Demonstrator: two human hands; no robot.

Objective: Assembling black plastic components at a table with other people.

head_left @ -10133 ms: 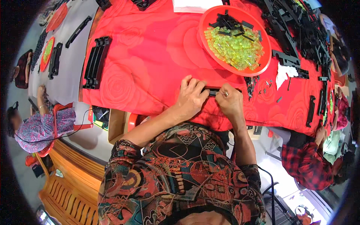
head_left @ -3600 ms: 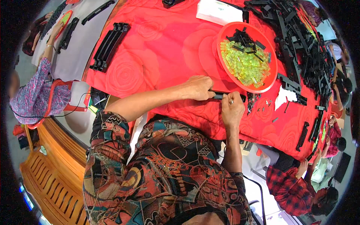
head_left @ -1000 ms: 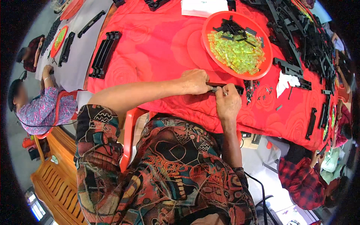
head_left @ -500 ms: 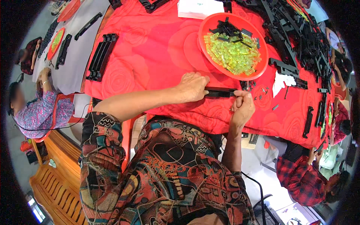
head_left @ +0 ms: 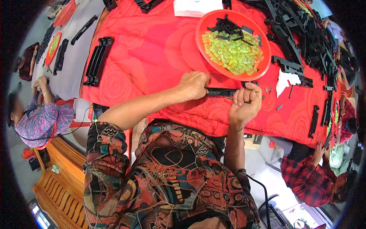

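A long black plastic part (head_left: 221,92) lies level just above the red cloth, between my two hands. My left hand (head_left: 194,84) is closed on its left end, with the knuckles up. At the right end, my right hand (head_left: 247,101) is closed with its fingers curled. Something thin seems to poke out from these fingers beside the part, too small to make out. Beyond my hands, an orange-red bowl (head_left: 201,47) holds yellow-green translucent pieces (head_left: 232,53) with small black plastic pieces (head_left: 225,26) on top.
Black plastic parts are heaped (head_left: 291,34) at the far right. Three or so black parts (head_left: 98,61) stand side by side at the left. A crumpled white tissue (head_left: 286,81) and small metal bits (head_left: 268,90) lie right of my hands. Other people sit at both sides.
My right hand has turned and curled its fingers more, showing more of the black part. The view has shifted slightly, and my left hand keeps its hold.
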